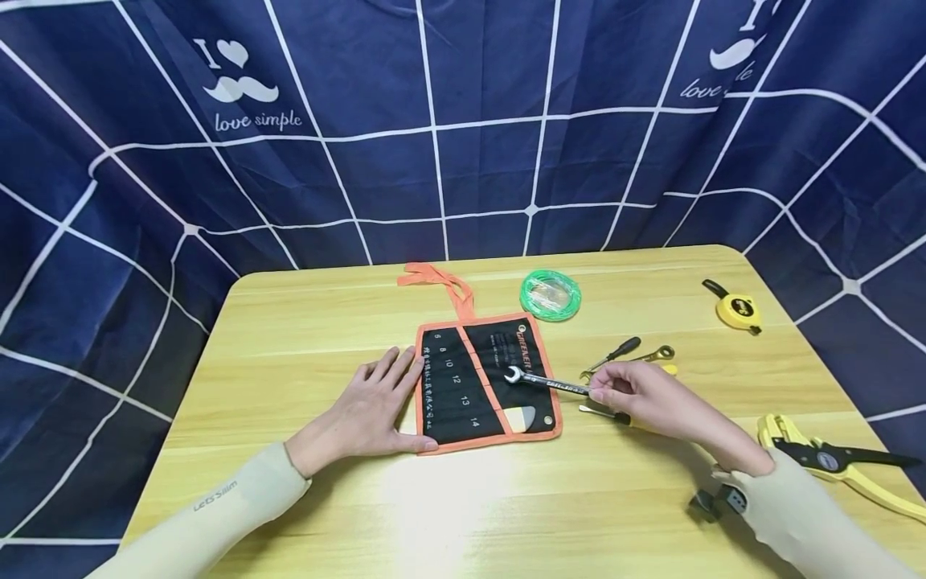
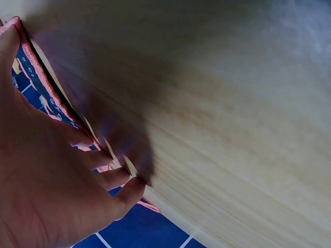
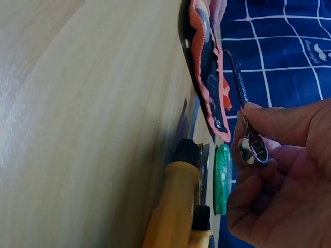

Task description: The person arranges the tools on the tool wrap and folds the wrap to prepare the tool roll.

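Note:
A black tool pouch (image 1: 452, 394) with orange trim and printed sizes lies on the table, its orange ties (image 1: 459, 293) toward the back. My left hand (image 1: 369, 406) rests along the pouch's left edge, fingers extended and thumb on the lower left corner. Between thumb and fingers, my right hand (image 1: 644, 396) pinches a combination wrench (image 1: 546, 383) near its ring end. The wrench's open end points left, over the right part of the pouch. In the right wrist view, the ratchet ring (image 3: 257, 149) shows beside the curled fingers.
A coil of green wire (image 1: 527, 299) lies behind the pouch. Under and beyond the right hand are a black-handled screwdriver (image 1: 622, 349), another wrench (image 1: 661, 353) and a yellow-handled screwdriver (image 3: 178, 201). A yellow tape measure (image 1: 738, 312) and yellow wire strippers (image 1: 825, 458) lie farther right.

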The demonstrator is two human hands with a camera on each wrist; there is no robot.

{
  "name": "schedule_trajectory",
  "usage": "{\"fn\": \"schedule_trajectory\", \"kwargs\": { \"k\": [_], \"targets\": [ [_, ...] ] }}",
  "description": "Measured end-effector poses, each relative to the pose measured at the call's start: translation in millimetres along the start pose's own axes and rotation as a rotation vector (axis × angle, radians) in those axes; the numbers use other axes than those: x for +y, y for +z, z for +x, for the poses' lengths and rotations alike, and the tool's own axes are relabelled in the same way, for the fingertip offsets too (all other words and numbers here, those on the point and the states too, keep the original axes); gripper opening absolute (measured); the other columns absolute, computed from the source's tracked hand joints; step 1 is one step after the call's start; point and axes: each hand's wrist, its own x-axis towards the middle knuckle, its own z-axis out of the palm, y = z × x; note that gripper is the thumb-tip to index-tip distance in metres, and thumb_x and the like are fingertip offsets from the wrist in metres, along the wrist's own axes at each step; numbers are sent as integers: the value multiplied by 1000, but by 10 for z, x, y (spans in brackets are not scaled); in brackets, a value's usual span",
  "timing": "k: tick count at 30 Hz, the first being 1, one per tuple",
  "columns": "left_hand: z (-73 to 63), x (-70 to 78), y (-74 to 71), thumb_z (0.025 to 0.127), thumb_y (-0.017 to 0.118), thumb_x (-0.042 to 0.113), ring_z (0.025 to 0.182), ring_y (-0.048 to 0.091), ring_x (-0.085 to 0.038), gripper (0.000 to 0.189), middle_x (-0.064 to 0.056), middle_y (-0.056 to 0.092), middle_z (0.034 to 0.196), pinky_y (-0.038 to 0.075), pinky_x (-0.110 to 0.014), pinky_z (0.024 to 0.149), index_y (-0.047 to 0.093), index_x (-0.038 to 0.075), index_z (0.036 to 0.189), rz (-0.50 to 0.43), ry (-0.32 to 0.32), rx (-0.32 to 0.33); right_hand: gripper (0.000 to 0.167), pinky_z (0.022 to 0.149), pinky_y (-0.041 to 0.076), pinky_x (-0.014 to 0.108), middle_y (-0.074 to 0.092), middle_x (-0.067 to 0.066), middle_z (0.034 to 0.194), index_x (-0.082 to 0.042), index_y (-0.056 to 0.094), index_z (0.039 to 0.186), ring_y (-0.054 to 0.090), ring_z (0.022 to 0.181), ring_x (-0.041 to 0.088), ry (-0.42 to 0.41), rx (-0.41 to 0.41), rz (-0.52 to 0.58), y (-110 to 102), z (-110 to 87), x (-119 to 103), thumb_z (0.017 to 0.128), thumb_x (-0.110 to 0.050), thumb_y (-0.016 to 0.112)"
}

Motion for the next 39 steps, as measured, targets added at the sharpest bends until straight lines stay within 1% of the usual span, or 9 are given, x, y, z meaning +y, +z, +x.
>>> {"fn": "schedule_trajectory", "kwargs": {
  "k": [6,12,17,19,25,28,33,36,39],
  "targets": [
    [-4,5,-10,86,67,86,154,37,-49,125,-26,36,171,44,-65,106,37,-4,167,1,2,2,6,62,45,27,62,-2,77,-7,74,99,53,67,8,27,-49,55,40,42,22,105,-9,74],
    [-11,3,2,86,67,87,155,36,-49,126,-26,35,171,44,-65,107,37,-4,167,13,2,3,6,64,45,26,63,-3,79,-8,76,100,52,69,9,28,-66,55,80,79,24,105,-11,74],
    [-12,6,4,85,67,88,155,35,-49,127,-25,35,172,44,-64,107,36,-3,168,17,4,0,6,65,44,27,61,-3,79,-10,78,101,53,71,12,35,-112,81,78,98,27,105,-13,75],
    [-13,7,6,85,67,88,156,35,-48,127,-25,35,172,43,-64,107,36,-3,168,16,3,0,6,64,44,27,63,0,80,-9,78,103,53,72,13,47,-133,116,75,107,32,105,-13,74],
    [-19,5,19,85,67,88,155,36,-48,127,-25,35,172,44,-64,107,37,-3,168,17,3,10,13,59,48,24,68,12,84,2,78,113,61,70,16,136,-195,292,57,150,56,106,-5,70],
    [-16,-1,29,86,66,88,155,36,-48,126,-26,36,171,44,-64,107,37,-3,168,15,5,10,15,56,46,23,68,14,84,4,78,115,60,68,15,155,-208,312,41,167,67,107,-6,70],
    [-15,-5,26,86,65,89,157,33,-48,127,-25,34,172,43,-64,108,35,-3,168,6,-5,-4,18,54,43,22,68,15,80,4,79,118,57,64,12,127,-241,316,20,229,64,107,-6,69],
    [-15,-14,28,86,65,88,157,33,-48,127,-25,33,173,42,-64,109,34,-3,169,6,-7,-7,19,53,44,23,69,14,79,3,80,120,56,62,12,92,-266,307,25,289,44,108,-6,68],
    [-9,-21,32,87,63,89,157,32,-48,126,-25,33,173,41,-65,110,34,-3,169,2,-4,-7,20,53,45,23,70,13,79,2,80,121,55,61,12,84,-274,283,43,339,11,108,-6,66]
  ]
}}
